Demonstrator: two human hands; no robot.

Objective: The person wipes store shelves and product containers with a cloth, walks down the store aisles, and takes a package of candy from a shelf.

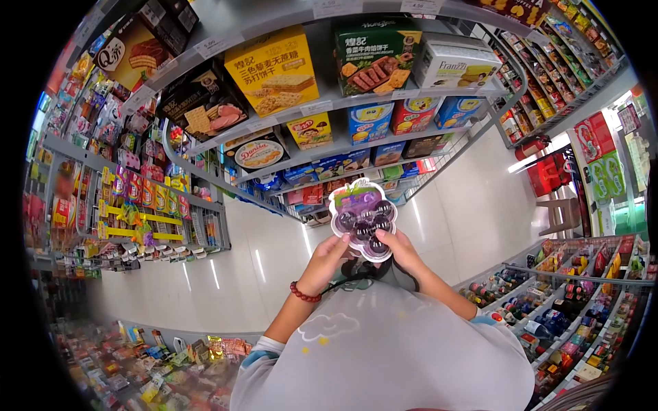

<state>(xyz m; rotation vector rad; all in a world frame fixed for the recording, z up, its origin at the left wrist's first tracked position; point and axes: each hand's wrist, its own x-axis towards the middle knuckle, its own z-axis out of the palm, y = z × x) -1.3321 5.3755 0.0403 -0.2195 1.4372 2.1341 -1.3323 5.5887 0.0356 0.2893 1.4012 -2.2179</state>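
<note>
In the head view I hold up a clear plastic candy pack (363,218), shaped like a bunch of grapes, with round dark purple pieces and a purple-green label at its top. My left hand (332,255) grips its lower left edge, thumb on the front. At the lower right edge my right hand (399,251) pinches it the same way, thumb over a dark ball. The fingers behind the pack are hidden. A red bead bracelet (304,293) circles my left wrist.
Ahead stands a shelf with a yellow cracker box (273,74), a green biscuit box (378,56) and a white box (458,63). Hanging snack bags (147,193) are at left, shelved bottles (541,325) at lower right. A brown stool (558,214) stands at right on the pale floor (274,240).
</note>
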